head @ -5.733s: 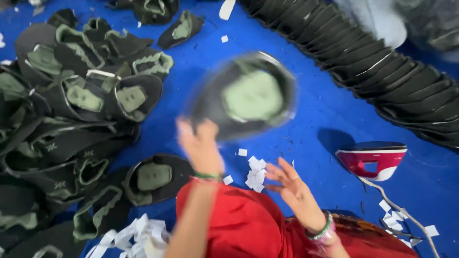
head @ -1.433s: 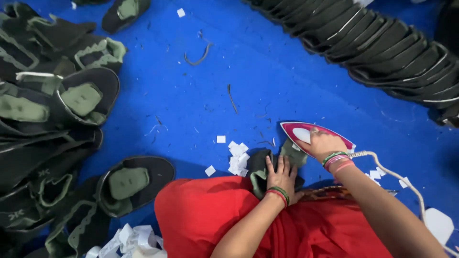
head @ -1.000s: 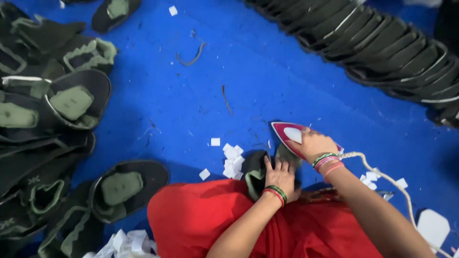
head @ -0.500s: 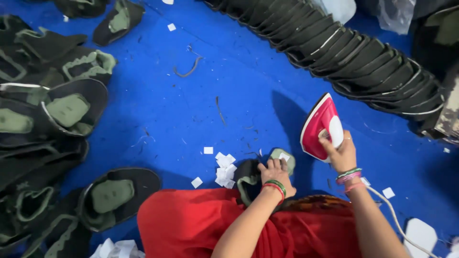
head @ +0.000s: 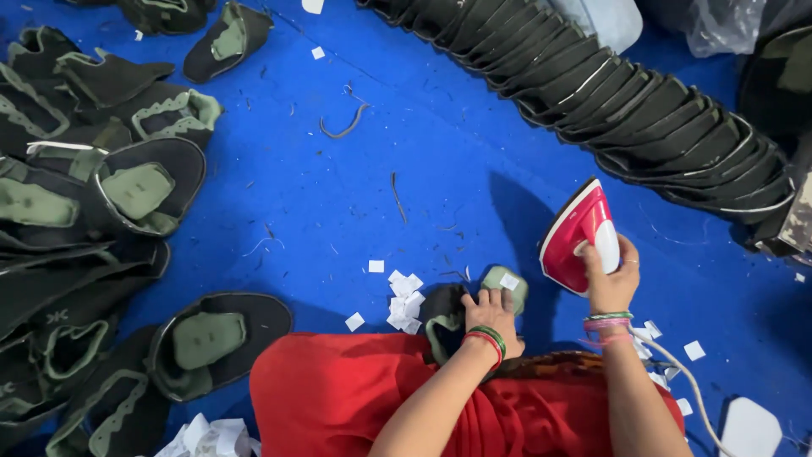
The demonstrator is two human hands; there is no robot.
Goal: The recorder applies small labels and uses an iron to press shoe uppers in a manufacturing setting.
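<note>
Since the frames of a second or so ago, we see the red iron lifted off the shoe piece and tipped up on its heel, its pale soleplate now facing away to about ten o'clock; half a second ago it was already rising. In the head view, the only one we have, our right hand is closed around the iron's handle, holding it in the air clear of the work, probably so the hot plate touches nothing. A white cord trails from it toward five o'clock.

Our left hand lies flat, fingers spread and pressing, on the black-and-green shoe upper, which rests on the blue floor covering just beyond our red-clad lap. A small white paper tab sits on the green part at the hand's one o'clock; the palm seems to pin the piece so it stays flat.

Loose white paper scraps lie at nine o'clock of that hand. Further out at nine o'clock sprawls a heap of similar uppers, and from twelve to two o'clock runs a neat overlapping row of black uppers, seemingly sorted apart.
</note>
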